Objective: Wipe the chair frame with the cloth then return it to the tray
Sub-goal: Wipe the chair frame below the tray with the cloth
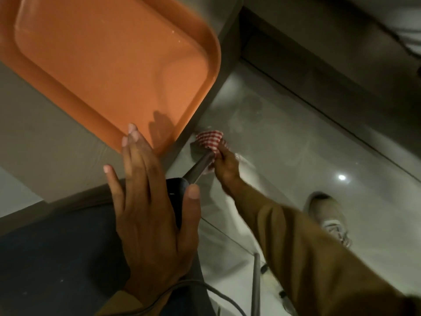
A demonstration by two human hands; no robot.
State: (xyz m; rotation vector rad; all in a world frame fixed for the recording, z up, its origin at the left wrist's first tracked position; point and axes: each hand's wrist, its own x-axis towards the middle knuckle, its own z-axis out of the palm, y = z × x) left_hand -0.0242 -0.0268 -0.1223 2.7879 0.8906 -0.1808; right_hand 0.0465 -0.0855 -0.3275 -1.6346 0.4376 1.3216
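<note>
Checked cloth [209, 141] gripped by right hand [226, 165] around chair leg [197, 168]; left hand [150, 208] spread.

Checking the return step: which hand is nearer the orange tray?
Left. The left hand lies flat on the chair seat, fingertips beside the tray rim. The right hand is lower, holding the checked cloth around the chair leg.

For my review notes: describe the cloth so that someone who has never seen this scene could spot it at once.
Start at the big orange tray on the table at upper left and go to its lower right corner. Just past the table edge, above the floor, the right hand grips the cloth around a grey chair leg. Its red-and-white check is the only pattern among plain surfaces.
</note>
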